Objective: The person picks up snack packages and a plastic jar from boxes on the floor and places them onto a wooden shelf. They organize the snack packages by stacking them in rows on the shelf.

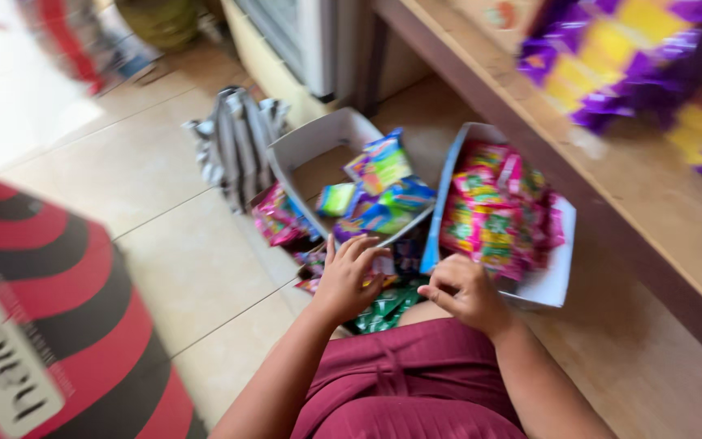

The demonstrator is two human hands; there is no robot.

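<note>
Beige floor tiles (180, 260) fill most of the view, with a wooden shelf (652, 203) slanting down the right side and a big red-and-black striped bag (50, 325) blurred at the lower left. On the floor ahead of the person's maroon skirt (412, 382) stand two open cardboard boxes: a grey box (306, 142) holding green and blue packets (379, 183), and to its right a white box with a blue rim (558, 280) packed with pink packets (497, 207). Behind the grey box lies a striped cloth (233, 142). Purple-and-yellow sachet strips (627, 57) hang at the upper right. Loose small packets (383, 305) lie in a heap just in front of the knees, between the two boxes, and both hands are down on this heap. The left hand (351, 276) rests on it with fingers spread and curled; whether it grips anything I cannot tell. The right hand (465, 293) is curled narrow, touching the white box's near edge, and its grip is blurred too. The left hand is the nearer one to the heap's middle.
</note>
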